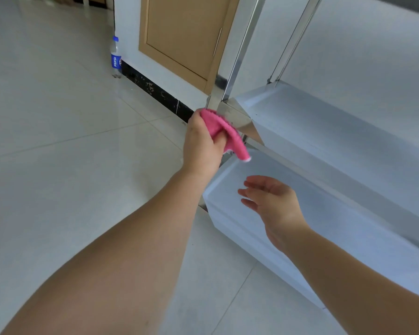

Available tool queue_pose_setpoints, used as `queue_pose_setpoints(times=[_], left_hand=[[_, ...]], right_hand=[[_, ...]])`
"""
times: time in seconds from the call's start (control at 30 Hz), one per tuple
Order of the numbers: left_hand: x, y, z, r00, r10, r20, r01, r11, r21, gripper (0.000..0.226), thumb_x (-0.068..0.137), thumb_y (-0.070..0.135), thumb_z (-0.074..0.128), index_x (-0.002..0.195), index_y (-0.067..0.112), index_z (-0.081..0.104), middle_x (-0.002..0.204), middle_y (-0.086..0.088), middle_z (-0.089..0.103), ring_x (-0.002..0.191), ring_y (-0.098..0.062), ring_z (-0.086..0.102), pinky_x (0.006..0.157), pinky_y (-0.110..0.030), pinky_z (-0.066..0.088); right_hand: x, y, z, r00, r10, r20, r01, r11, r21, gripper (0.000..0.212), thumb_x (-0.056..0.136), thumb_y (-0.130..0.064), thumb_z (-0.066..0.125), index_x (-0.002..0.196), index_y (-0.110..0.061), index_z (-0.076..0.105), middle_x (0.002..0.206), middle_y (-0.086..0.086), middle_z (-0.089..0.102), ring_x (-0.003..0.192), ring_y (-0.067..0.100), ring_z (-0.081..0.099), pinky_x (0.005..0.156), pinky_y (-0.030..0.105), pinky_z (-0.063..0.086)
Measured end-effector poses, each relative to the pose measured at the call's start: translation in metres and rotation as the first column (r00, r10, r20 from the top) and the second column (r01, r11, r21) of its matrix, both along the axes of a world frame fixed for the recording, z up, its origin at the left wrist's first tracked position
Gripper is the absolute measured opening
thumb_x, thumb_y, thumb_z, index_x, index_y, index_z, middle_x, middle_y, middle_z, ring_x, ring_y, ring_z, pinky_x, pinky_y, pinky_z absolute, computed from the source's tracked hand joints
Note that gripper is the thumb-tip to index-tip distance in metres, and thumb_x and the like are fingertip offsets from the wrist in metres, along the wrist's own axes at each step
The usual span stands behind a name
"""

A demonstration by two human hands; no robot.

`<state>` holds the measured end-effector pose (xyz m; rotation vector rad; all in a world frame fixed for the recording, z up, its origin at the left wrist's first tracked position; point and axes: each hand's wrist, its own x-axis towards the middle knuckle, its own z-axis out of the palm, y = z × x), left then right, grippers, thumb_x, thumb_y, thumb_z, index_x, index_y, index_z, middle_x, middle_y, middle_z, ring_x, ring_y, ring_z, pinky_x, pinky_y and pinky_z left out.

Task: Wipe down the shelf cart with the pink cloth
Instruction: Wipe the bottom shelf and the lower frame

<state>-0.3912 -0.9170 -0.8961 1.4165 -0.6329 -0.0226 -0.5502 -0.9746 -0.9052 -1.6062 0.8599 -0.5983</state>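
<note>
The shelf cart (pixel 324 131) fills the right side, with shiny steel posts and white-filmed trays stacked one above the other. My left hand (pixel 201 146) is closed around the pink cloth (pixel 228 131) and presses it against the near-left corner post, level with the middle tray's corner. A loose end of the cloth hangs down over the lower tray (pixel 348 226). My right hand (pixel 271 201) hovers over the lower tray's left end, fingers spread and holding nothing.
A Pepsi bottle (pixel 116 58) stands on the pale tiled floor (pixel 70 141) by the wall corner. A tan cabinet door (pixel 186 32) sits in the white wall behind the cart, above a black skirting strip (pixel 155 89).
</note>
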Motion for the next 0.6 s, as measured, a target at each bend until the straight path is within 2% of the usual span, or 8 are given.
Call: queue_pose_setpoints(times=[0.1,0.2,0.27,0.4,0.5,0.57,0.6], left_hand=[[0.011,-0.002,0.0,0.994,0.026,0.106,-0.032,0.998,0.063,0.03,0.085,0.021,0.061,0.11,0.013,0.046,0.098,0.0,0.06,0.088,-0.018,0.061,0.077,-0.032,0.053],[0.018,-0.006,-0.005,0.978,0.081,0.194,-0.099,0.991,0.086,0.023,0.089,0.019,0.055,0.107,0.008,0.047,0.085,0.004,0.057,0.076,-0.014,0.059,0.066,-0.026,0.05],[0.02,-0.008,-0.012,0.97,0.108,0.219,-0.128,0.988,0.082,0.022,0.089,0.016,0.053,0.108,0.005,0.046,0.079,0.008,0.053,0.07,-0.005,0.055,0.06,-0.015,0.044],[0.02,-0.005,-0.028,0.971,0.084,0.223,-0.106,0.99,0.088,0.026,0.089,0.018,0.053,0.111,0.006,0.045,0.08,0.01,0.051,0.074,-0.002,0.055,0.062,-0.009,0.042],[0.019,-0.002,-0.053,0.981,0.041,0.19,-0.069,0.987,0.145,0.023,0.091,0.016,0.051,0.11,0.004,0.045,0.084,0.001,0.058,0.076,-0.006,0.059,0.067,-0.017,0.05],[0.013,0.005,-0.083,0.992,-0.055,0.115,0.026,0.971,0.236,0.015,0.092,0.009,0.046,0.105,0.003,0.045,0.09,-0.007,0.061,0.08,-0.015,0.063,0.079,-0.024,0.052],[0.009,0.009,-0.099,0.994,-0.105,0.04,0.091,0.96,0.265,0.009,0.092,0.006,0.044,0.101,0.004,0.045,0.093,-0.008,0.062,0.082,-0.015,0.063,0.083,-0.021,0.05]], right_hand=[[0.0,-0.007,0.002,0.998,0.039,-0.055,-0.04,0.999,-0.024,0.017,0.083,-0.002,0.057,0.088,-0.016,0.068,0.09,0.003,0.071,0.075,0.014,0.071,0.065,0.028,0.054],[0.001,-0.01,-0.002,0.99,0.066,-0.122,-0.07,0.997,-0.031,0.019,0.084,-0.002,0.054,0.086,-0.014,0.069,0.084,0.002,0.072,0.071,0.015,0.071,0.061,0.025,0.053],[0.0,-0.012,-0.009,0.985,0.065,-0.162,-0.07,0.997,-0.026,0.021,0.084,-0.002,0.052,0.083,-0.013,0.07,0.08,0.001,0.072,0.067,0.015,0.07,0.06,0.025,0.053],[-0.007,-0.012,-0.024,0.969,0.079,-0.233,-0.081,0.997,-0.002,0.021,0.083,-0.002,0.053,0.08,-0.013,0.07,0.076,0.001,0.072,0.063,0.014,0.069,0.058,0.025,0.053],[-0.009,-0.011,-0.032,0.957,0.088,-0.275,-0.091,0.996,0.0,0.022,0.083,0.0,0.052,0.08,-0.013,0.07,0.075,0.001,0.071,0.062,0.014,0.068,0.059,0.026,0.054],[-0.01,-0.009,-0.035,0.952,0.091,-0.294,-0.095,0.995,0.001,0.023,0.083,0.0,0.052,0.08,-0.013,0.07,0.075,0.001,0.071,0.061,0.013,0.068,0.061,0.028,0.056],[-0.01,-0.008,-0.036,0.95,0.09,-0.3,-0.094,0.996,0.0,0.022,0.083,0.0,0.052,0.081,-0.013,0.07,0.076,0.001,0.071,0.061,0.013,0.067,0.063,0.028,0.057]])
